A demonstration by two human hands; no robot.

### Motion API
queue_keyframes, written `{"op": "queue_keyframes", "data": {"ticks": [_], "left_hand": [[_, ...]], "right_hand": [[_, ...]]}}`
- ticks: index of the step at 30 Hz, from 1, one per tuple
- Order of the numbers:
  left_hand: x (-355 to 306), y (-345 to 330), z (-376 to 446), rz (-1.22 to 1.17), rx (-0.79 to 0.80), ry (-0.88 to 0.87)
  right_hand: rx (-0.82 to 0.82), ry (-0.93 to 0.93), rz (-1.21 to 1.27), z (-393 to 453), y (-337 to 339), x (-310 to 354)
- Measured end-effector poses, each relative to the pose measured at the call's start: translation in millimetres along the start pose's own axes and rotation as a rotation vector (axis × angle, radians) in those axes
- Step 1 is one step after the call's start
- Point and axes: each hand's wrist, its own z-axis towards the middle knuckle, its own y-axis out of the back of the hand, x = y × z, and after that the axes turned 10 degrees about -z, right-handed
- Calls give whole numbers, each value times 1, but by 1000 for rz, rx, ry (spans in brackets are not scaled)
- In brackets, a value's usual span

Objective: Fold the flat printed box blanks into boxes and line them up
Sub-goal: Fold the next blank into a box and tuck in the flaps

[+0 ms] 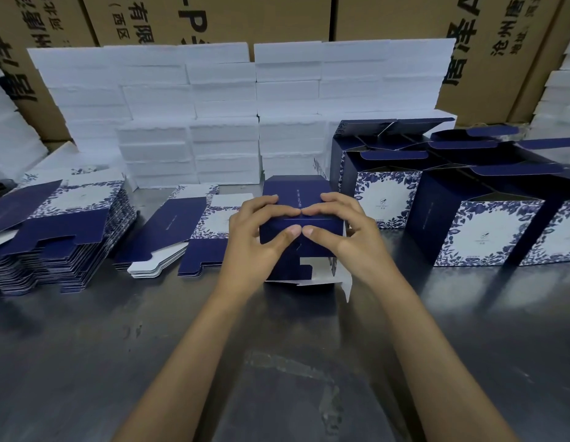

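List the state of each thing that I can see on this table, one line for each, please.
Box in hands: half folded, flaps being pressed.
Left hand: grips the box.
Right hand: grips the box.
Left stack of blanks: flat.
Middle stack of blanks: flat.
Folded boxes: upright, tops open.

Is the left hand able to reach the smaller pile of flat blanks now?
Probably yes, once it lets go. The left hand now grips the half-folded box together with the right hand. The smaller pile lies just beside it on the table, with nothing between.
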Motion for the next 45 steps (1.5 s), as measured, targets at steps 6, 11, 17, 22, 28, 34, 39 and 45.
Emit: {"op": "queue_keyframes", "data": {"ticks": [6,11,17,22,28,34,39,45], "left_hand": [[-1,-8,-2,-52,-76,14],[-2,-2,1,-83,-13,36],[0,1,3,-105,7,29],[1,12,7,-164,74,33],[4,9,6,-109,32,-3],[12,0,3,335,116,-311],[18,0,1,506,267,-265],[26,0,0,639,222,-332]], "right_hand": [[-73,-25,76,0,-6,-1],[-32,-31,95,1,0,-4],[-26,-36,112,1,2,-5],[-3,-50,181,2,7,-11],[6,-85,184,4,10,-13],[69,-107,155,3,14,-9],[80,-310,200,6,17,-15],[133,-368,204,4,20,-20]]}}
